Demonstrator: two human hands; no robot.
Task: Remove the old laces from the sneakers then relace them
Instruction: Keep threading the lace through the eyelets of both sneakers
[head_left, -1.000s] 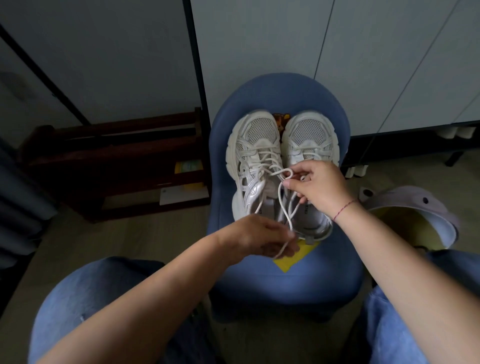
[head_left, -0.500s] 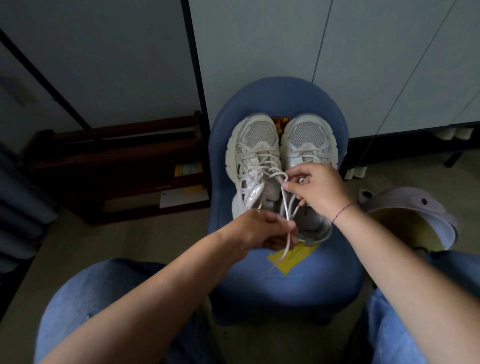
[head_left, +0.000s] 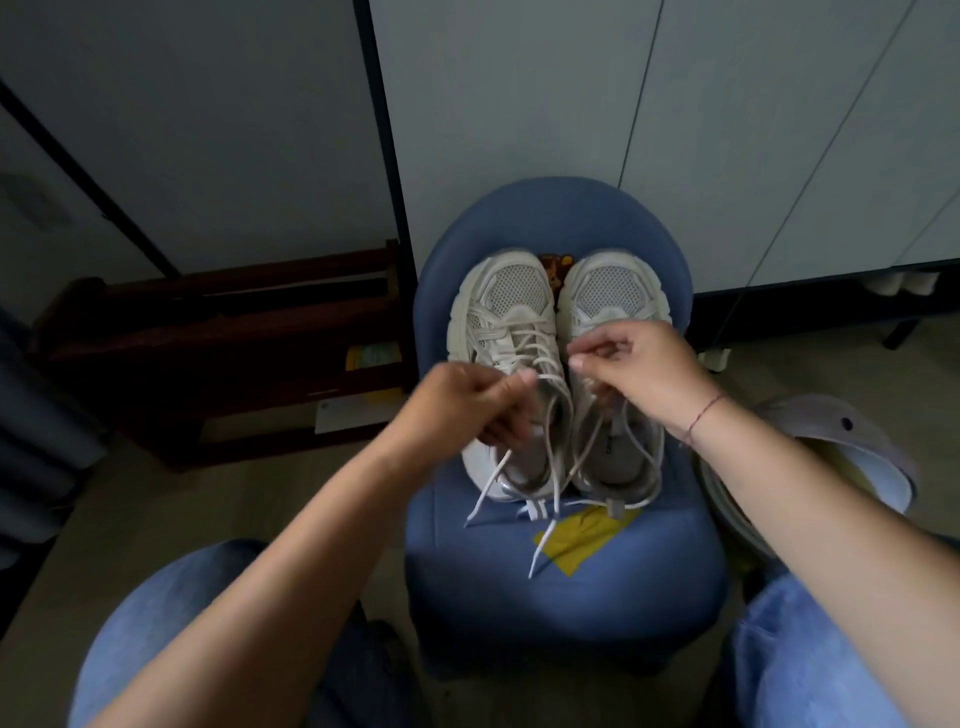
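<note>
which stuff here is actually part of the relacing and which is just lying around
In the job: left sneaker, right sneaker, lace, left hand and right hand pinching it.
Lying about: blue chair underneath, yellow sheet, wooden rack, cap.
</note>
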